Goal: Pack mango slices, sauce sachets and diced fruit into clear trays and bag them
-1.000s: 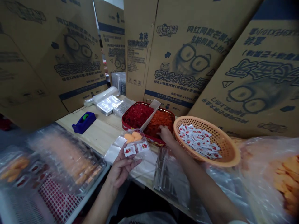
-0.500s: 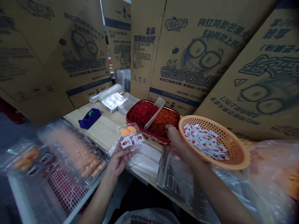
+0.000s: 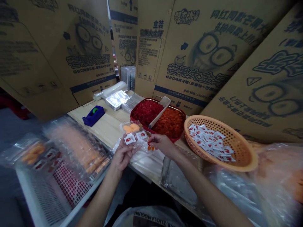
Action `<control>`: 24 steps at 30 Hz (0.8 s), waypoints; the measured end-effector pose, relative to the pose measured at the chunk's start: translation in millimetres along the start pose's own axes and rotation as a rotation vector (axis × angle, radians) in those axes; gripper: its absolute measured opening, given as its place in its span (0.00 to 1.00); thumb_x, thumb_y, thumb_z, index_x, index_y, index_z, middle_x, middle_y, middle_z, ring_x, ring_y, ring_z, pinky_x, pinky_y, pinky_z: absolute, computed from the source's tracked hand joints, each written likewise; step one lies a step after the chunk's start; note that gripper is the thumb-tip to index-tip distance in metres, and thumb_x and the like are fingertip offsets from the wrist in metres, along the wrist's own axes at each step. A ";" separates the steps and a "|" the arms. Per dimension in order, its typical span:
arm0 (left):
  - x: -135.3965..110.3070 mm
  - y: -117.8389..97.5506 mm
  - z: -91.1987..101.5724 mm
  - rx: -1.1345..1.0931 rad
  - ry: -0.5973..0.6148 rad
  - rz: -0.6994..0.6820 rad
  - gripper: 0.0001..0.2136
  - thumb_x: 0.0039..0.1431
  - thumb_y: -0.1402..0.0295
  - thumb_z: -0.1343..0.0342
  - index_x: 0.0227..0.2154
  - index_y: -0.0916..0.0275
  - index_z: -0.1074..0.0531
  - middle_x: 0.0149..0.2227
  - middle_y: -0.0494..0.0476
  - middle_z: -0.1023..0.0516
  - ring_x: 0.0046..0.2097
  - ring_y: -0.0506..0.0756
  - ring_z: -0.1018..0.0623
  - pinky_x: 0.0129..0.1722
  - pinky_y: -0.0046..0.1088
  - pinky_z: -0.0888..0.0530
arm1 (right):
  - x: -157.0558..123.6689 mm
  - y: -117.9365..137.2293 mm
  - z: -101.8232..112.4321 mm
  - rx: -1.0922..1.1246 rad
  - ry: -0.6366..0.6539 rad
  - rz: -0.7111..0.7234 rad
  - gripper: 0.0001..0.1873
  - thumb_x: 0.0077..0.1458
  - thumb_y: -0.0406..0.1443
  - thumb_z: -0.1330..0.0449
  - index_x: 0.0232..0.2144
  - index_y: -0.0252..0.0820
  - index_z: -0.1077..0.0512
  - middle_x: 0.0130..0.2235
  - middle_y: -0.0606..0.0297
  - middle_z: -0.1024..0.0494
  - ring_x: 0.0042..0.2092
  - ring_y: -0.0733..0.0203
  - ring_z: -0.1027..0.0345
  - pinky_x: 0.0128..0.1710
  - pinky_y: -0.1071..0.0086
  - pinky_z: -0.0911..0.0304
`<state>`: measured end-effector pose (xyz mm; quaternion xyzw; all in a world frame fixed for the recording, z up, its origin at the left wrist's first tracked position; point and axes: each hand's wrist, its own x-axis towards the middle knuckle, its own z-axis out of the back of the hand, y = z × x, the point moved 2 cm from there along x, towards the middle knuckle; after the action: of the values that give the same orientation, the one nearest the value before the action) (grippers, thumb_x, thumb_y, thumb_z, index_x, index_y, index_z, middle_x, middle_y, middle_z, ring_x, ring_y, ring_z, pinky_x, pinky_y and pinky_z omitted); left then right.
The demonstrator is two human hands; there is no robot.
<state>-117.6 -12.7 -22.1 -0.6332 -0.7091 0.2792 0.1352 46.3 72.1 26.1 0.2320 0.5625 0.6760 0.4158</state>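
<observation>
While the left hand holds it: a soft clear plastic pouch (image 3: 139, 147) hangs just in front of a shallow red metal tray (image 3: 151, 99), over a light wooden worktop (image 3: 106, 134). Two white strawberry-print sachets (image 3: 135, 137) and two orange mango-shaped pieces (image 3: 130, 128) sit at its upper end.
Left grip: the left hand (image 3: 123, 156) is nearly closed, fingers curled around the lower pouch.
Right grip: the right hand (image 3: 163, 144) is pinched almost shut on small orange bits (image 3: 151, 148) at the pouch edge.
Handling: the pouch looks light, thin and slippery, and likely to flop. Its edges look the safest place to hold. The loose bits look easy to drop.
Nearby: the tray holds red bits and orange bits, split by a pale card divider (image 3: 163, 105). A round orange plastic basket (image 3: 248, 157) holds more white sachets (image 3: 210, 142). A blue tape dispenser (image 3: 93, 115) stands left.
Writing: tan cardboard cartons (image 3: 196, 72) read 芒果大金牙 and 盒装. Sachet print is too small to read.
</observation>
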 end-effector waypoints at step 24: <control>-2.0 -3.0 -1.5 0.009 0.010 0.004 0.32 0.43 0.87 0.46 0.50 0.52 0.40 0.47 0.52 0.28 0.46 0.55 0.26 0.50 0.47 0.31 | -0.6 9.1 -16.7 -0.659 0.001 0.256 0.09 0.46 0.26 0.44 0.30 0.39 0.26 0.32 0.64 0.29 0.34 0.63 0.36 0.34 0.72 0.44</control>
<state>-118.9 -14.5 -18.9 -0.6356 -0.7058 0.2793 0.1411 30.8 61.9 30.5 0.1535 0.2806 0.8680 0.3798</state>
